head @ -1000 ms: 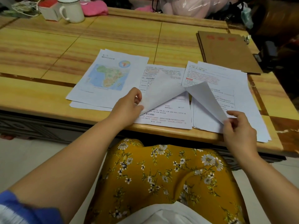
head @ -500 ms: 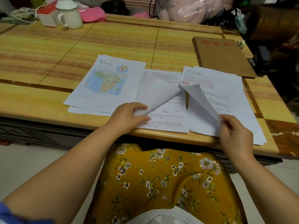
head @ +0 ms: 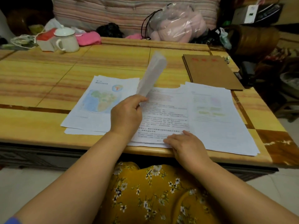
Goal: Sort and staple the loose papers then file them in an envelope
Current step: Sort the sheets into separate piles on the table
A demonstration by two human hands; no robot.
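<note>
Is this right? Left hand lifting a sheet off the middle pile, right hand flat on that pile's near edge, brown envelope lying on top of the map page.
Not quite. In the head view the left hand does hold up the sheet and the right hand rests on the middle pile, but the brown envelope lies on the table at the far right, apart from the map page.

Three paper piles lie across the middle of the frame: a map pile (head: 100,102) at left, a text pile (head: 163,113) in the centre, a third pile (head: 215,117) at right, plus one lifted sheet (head: 152,75). One envelope (head: 210,71) sits upper right, one mug (head: 67,40) upper left. Two hands: left (head: 127,113), right (head: 186,146).
</note>
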